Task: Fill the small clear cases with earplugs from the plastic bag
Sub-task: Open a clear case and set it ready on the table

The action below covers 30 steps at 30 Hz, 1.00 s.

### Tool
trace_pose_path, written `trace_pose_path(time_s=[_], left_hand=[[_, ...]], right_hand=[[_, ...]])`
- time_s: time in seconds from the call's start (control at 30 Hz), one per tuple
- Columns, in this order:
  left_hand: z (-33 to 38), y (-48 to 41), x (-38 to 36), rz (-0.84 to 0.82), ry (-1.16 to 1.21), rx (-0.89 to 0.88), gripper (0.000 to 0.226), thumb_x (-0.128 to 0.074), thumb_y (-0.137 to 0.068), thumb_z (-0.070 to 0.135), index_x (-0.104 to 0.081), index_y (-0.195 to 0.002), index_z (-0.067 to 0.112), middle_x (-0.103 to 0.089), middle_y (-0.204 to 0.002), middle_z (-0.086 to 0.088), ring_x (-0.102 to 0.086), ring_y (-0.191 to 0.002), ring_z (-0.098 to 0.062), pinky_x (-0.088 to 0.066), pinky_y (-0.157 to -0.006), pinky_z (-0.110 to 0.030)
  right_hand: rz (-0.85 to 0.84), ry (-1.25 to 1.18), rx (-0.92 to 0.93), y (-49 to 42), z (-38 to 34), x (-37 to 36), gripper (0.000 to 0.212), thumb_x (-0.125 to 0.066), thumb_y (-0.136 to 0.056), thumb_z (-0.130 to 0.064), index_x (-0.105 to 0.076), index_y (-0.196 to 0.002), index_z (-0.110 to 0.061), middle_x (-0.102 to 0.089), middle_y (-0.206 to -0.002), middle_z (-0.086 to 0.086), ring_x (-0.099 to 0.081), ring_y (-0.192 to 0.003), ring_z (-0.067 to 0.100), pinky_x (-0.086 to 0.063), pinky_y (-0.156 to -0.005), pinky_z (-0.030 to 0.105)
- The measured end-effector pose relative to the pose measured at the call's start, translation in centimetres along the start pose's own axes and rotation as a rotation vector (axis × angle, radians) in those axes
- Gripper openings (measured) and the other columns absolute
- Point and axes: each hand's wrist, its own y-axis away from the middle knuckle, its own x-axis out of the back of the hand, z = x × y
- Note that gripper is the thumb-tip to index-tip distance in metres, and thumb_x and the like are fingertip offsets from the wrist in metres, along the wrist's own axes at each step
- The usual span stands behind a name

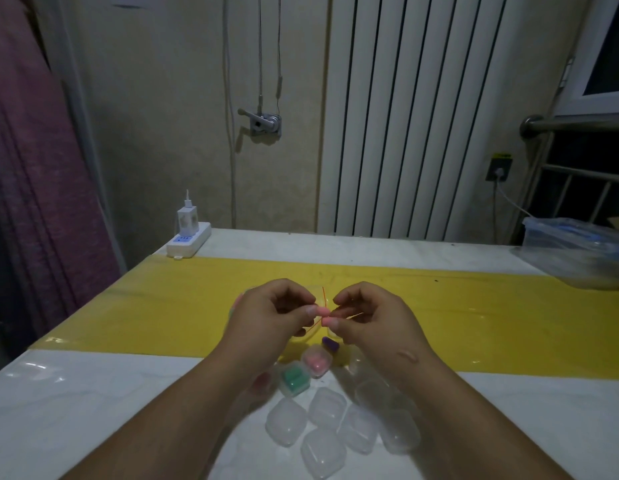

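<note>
Forearms (183, 427) sit lowest in view, bracketing a cluster of empty clear cases (327, 408) on the white worktop (93, 410).

Hands: left hand (273, 313) and right hand (370, 317) are raised over the yellow strip (162, 306). Thumb and forefinger of each pinch the mouth of the plastic bag (303, 336), one on either side of its red seal line (323, 296). Judgement: I grip from both sides to part the seal and reach the earplugs. A small pink spot between the fingertips could be an earplug or a fingertip; cannot tell. Bag contents too blurred to read.

Just below the hands lies a loose purple earplug (330, 344). Next come a pink-filled case (316, 363) and a green-filled case (294, 379), set on the bag side of the empties, probably to keep done apart from undone.

Far edge: power strip with charger (188, 242) at left, clear lidded tub (574, 251) at right. Behind: white radiator (422, 116), purple curtain (31, 150) at left, wall socket (498, 169) at right. Room dim.
</note>
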Motion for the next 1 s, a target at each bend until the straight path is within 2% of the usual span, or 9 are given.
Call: trace_pose_path(time_s=[0.17, 0.27, 0.37, 0.47, 0.57, 0.63, 0.7, 0.83, 1.0], left_hand=[[0.0, -0.2, -0.1, 0.02, 0.006, -0.008, 0.008, -0.076, -0.079, 0.004, -0.069, -0.079, 0.008, -0.073, -0.072, -0.007, -0.066, -0.068, -0.024, -0.057, -0.07, -0.04], [-0.1, -0.1, -0.1, 0.009, -0.013, 0.008, 0.01, -0.077, -0.079, 0.006, -0.07, -0.079, 0.013, -0.073, -0.069, -0.005, -0.069, -0.07, -0.026, -0.059, -0.069, -0.037], [0.1, 0.1, -0.2, -0.019, 0.01, 0.028, 0.009, -0.074, -0.082, 0.007, -0.068, -0.083, 0.013, -0.073, -0.07, -0.005, -0.07, -0.07, -0.022, -0.057, -0.064, -0.03], [0.0, 0.1, 0.0, -0.046, -0.127, -0.065, 0.011, -0.074, -0.083, 0.01, -0.069, -0.078, 0.019, -0.068, -0.067, 0.005, -0.06, -0.064, -0.009, -0.049, -0.061, -0.025], [-0.1, 0.2, 0.4, -0.261, -0.394, -0.191, 0.007, -0.078, -0.074, 0.029, -0.072, -0.069, 0.029, -0.065, -0.067, 0.016, -0.055, -0.065, 0.001, -0.045, -0.067, -0.025], [-0.1, 0.4, 0.6, -0.439, -0.604, -0.269, 0.021, -0.072, -0.065, 0.052, -0.074, -0.08, 0.039, -0.064, -0.074, 0.017, -0.056, -0.08, 0.001, -0.044, -0.077, -0.025], [0.1, 0.7, 0.6, -0.592, -0.729, -0.3, 0.036, -0.07, -0.062, 0.061, -0.073, -0.094, 0.044, -0.06, -0.08, 0.017, -0.049, -0.09, 0.003, -0.04, -0.082, -0.02], [0.2, 0.7, 0.8, -0.711, -0.866, -0.332, 0.039, -0.075, -0.07, 0.056, -0.074, -0.104, 0.037, -0.055, -0.093, 0.015, -0.04, -0.097, 0.001, -0.037, -0.09, -0.024], [0.5, 1.0, 0.7, -0.613, -0.748, -0.254, 0.026, -0.084, -0.069, 0.037, -0.061, -0.081, 0.037, -0.057, -0.092, 0.017, -0.045, -0.094, 0.005, -0.038, -0.079, -0.013]], right_hand=[[-0.043, -0.113, -0.027, 0.2, -0.2, -0.4, 0.035, -0.083, -0.074, -0.007, -0.061, -0.099, -0.018, -0.073, -0.08, 0.012, -0.068, -0.072, 0.041, -0.057, -0.076, 0.057], [-0.055, -0.125, -0.01, 0.3, -0.4, -0.4, 0.029, -0.079, -0.078, -0.004, -0.065, -0.099, -0.017, -0.073, -0.084, 0.015, -0.067, -0.069, 0.035, -0.06, -0.072, 0.05], [-0.032, -0.074, 0.027, 0.4, -0.5, 0.0, 0.016, -0.075, -0.082, -0.006, -0.075, -0.093, -0.018, -0.075, -0.078, 0.002, -0.067, -0.065, 0.014, -0.057, -0.062, 0.025], [0.029, -0.042, 0.055, 0.2, -0.5, 0.5, 0.014, -0.075, -0.082, -0.01, -0.076, -0.086, -0.024, -0.076, -0.077, -0.004, -0.069, -0.07, 0.016, -0.059, -0.069, 0.03], [0.086, -0.067, 0.038, -0.1, -0.2, 0.9, 0.013, -0.075, -0.082, -0.009, -0.074, -0.084, -0.022, -0.077, -0.077, -0.002, -0.072, -0.079, 0.022, -0.06, -0.075, 0.038], [0.107, -0.076, 0.026, -0.2, -0.2, 1.0, 0.015, -0.074, -0.083, -0.007, -0.073, -0.085, -0.021, -0.077, -0.078, -0.003, -0.073, -0.081, 0.022, -0.06, -0.077, 0.042], [0.114, -0.07, 0.015, -0.1, -0.1, 1.0, 0.018, -0.072, -0.083, -0.006, -0.072, -0.083, -0.023, -0.077, -0.079, -0.003, -0.073, -0.082, 0.021, -0.059, -0.078, 0.043], [0.111, -0.063, 0.01, 0.1, -0.2, 0.8, 0.018, -0.072, -0.083, -0.004, -0.071, -0.082, -0.023, -0.077, -0.078, -0.002, -0.073, -0.08, 0.014, -0.06, -0.077, 0.042], [0.131, -0.044, 0.003, -0.1, -0.2, 0.9, 0.011, -0.075, -0.081, -0.008, -0.073, -0.082, -0.018, -0.076, -0.076, -0.003, -0.071, -0.074, 0.006, -0.057, -0.069, 0.033]])
